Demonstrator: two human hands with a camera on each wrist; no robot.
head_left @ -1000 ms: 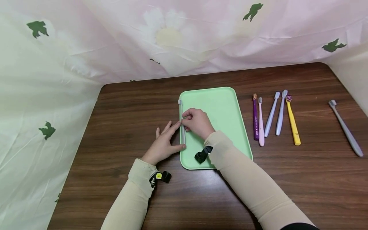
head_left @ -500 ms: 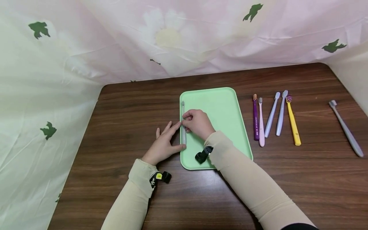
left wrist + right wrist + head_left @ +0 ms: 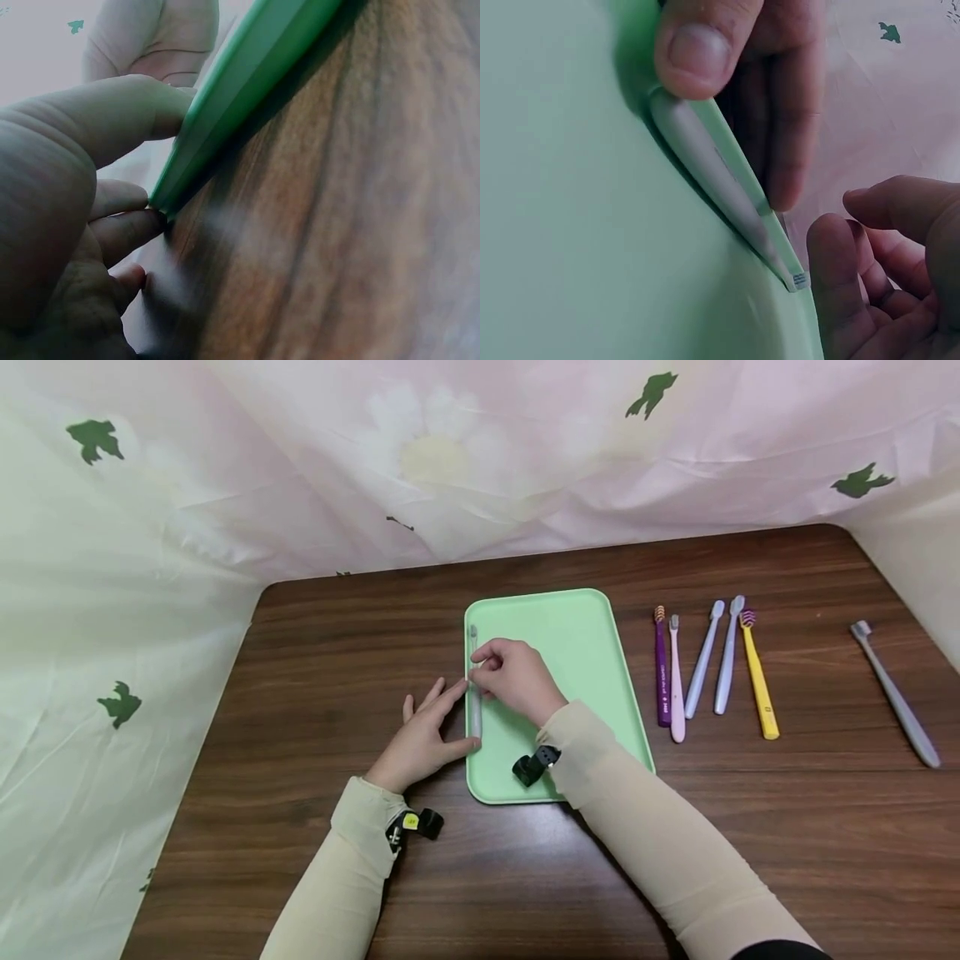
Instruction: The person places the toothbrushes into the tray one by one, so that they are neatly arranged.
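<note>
A toothbrush (image 3: 476,714) with a grey handle lies along the left side inside a light green tray (image 3: 570,635). My left hand (image 3: 420,739) spreads its fingers along the tray's outer left rim. In the right wrist view, its thumb (image 3: 697,56) rests over the rim by the handle's end. Above the toothbrush's middle hovers my right hand (image 3: 517,681), fingers bent. The right wrist view shows these right fingers (image 3: 832,251) near the brush head, with nothing visible between them. From the head, the right hand hides the toothbrush's neck.
To the tray's right lie several toothbrushes: purple (image 3: 662,668), pink (image 3: 676,685), two light blue (image 3: 703,660), and yellow (image 3: 761,681). A grey toothbrush (image 3: 896,693) lies far right on the brown wooden table (image 3: 337,668). A printed curtain (image 3: 300,460) stands behind.
The toothbrush's head shifts from the left rim to just inside the tray, and its bristles turn. Both hands stay nearly in place. The head view shifts slightly.
</note>
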